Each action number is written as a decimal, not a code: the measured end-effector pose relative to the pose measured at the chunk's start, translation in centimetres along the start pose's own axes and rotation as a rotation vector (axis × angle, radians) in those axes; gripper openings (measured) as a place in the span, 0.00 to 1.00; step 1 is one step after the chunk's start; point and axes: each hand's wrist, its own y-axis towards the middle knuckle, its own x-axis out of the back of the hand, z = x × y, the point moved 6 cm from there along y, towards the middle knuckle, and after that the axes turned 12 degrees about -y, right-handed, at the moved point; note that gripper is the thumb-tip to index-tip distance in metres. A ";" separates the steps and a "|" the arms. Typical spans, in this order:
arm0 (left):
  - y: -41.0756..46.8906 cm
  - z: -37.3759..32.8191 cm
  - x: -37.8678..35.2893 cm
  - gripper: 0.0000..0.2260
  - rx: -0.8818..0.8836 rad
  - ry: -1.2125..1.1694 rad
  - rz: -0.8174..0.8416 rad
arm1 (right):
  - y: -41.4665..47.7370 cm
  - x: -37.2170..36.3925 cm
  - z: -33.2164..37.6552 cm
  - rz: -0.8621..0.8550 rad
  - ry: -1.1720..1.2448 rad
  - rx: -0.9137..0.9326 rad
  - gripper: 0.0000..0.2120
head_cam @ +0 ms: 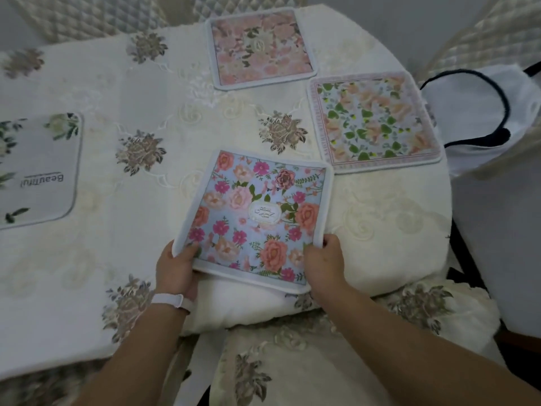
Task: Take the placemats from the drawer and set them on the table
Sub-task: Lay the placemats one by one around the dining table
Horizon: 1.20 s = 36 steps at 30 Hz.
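The left hand and the right hand each pinch a near corner of the blue floral placemat, which lies at the near edge of the table, so I judge the laying step is almost done; next, release it flat and square.

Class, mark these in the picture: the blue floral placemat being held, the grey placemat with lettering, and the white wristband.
Blue floral fabric placemat (265,215), head view, oval centre label.
Grey fabric placemat with lettering (38,148), head view, plain middle.
White wristband (169,298), head view, strap's middle.
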 end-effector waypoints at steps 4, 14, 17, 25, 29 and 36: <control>-2.3 2.2 -1.7 0.19 0.024 -0.234 -0.070 | 0.9 -0.7 -0.9 0.027 -0.036 -0.004 0.07; -2.8 4.3 -0.9 0.13 0.008 -0.038 -0.124 | 6.3 1.6 3.2 0.042 -0.012 0.059 0.09; -2.8 3.5 -0.5 0.12 0.043 0.004 -0.058 | 9.4 2.9 5.2 0.098 0.026 0.051 0.11; -1.2 0.9 -1.0 0.11 0.025 0.219 0.099 | 11.3 6.0 6.4 0.177 -0.241 0.142 0.06; -0.4 0.0 -2.5 0.12 -0.017 0.284 0.169 | 9.9 7.8 4.5 0.279 -0.395 0.145 0.06; 1.1 -0.6 -5.9 0.12 -0.057 0.331 0.172 | 8.3 10.2 1.9 0.345 -0.558 0.101 0.02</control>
